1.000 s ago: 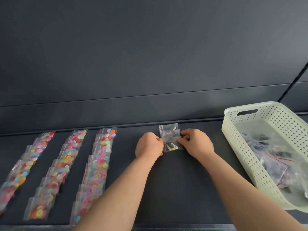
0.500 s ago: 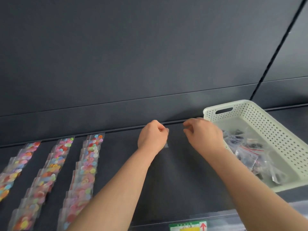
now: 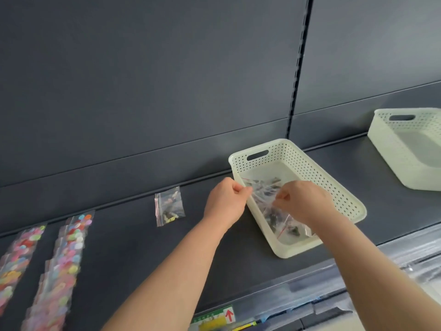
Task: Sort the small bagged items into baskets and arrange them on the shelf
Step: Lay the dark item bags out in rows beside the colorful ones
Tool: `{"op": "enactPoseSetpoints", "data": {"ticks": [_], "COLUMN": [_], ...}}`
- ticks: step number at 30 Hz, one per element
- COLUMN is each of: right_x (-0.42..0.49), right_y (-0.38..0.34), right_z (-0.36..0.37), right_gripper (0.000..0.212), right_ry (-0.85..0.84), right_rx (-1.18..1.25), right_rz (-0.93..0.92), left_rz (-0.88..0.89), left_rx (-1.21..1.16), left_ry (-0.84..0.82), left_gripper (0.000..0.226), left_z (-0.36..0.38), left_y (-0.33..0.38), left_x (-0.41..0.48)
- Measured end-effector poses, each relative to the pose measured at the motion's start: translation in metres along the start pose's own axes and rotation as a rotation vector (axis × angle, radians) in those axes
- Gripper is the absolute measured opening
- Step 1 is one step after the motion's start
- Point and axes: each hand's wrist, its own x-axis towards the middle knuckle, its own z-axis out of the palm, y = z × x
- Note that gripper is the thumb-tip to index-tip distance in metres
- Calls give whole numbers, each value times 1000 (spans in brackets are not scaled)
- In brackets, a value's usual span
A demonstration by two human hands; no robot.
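Observation:
A cream perforated basket stands on the dark shelf and holds several clear zip bags of small dark parts. My right hand is inside the basket, fingers curled and pinching a clear bag. My left hand is at the basket's left rim, fingers curled, pinching the same bag's edge. A small stack of such bags lies flat on the shelf to the left, apart from both hands.
Two rows of bags with colourful buttons run along the shelf at the far left. A second cream basket stands at the right on the shelf. A price rail with a red arrow label lines the front edge.
Both hands left the bag stack on the shelf and moved right to the basket, where they now pinch a bag. The view swung right, revealing the second basket.

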Motion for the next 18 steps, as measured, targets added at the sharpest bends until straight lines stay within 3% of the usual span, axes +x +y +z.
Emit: {"op": "enactPoseSetpoints", "data": {"ticks": [7,14,18], "right_x": [-8,-8,-14], "right_y": [9,-11,-52], "right_z": [-3,-16,-32], "right_gripper": [16,17,22], "right_ry": [2,183,149], "right_rx": [-25,424,596], "right_rz": [-30,-89,-231], "left_rz": [-11,17,137], "left_rx": [7,-104,-289], "left_ry": [27,82,40], "left_gripper": [16,14,31], "left_z": [4,-12,-36], "left_y": [3,3,1], "left_x": [-3,-18,-31]}}
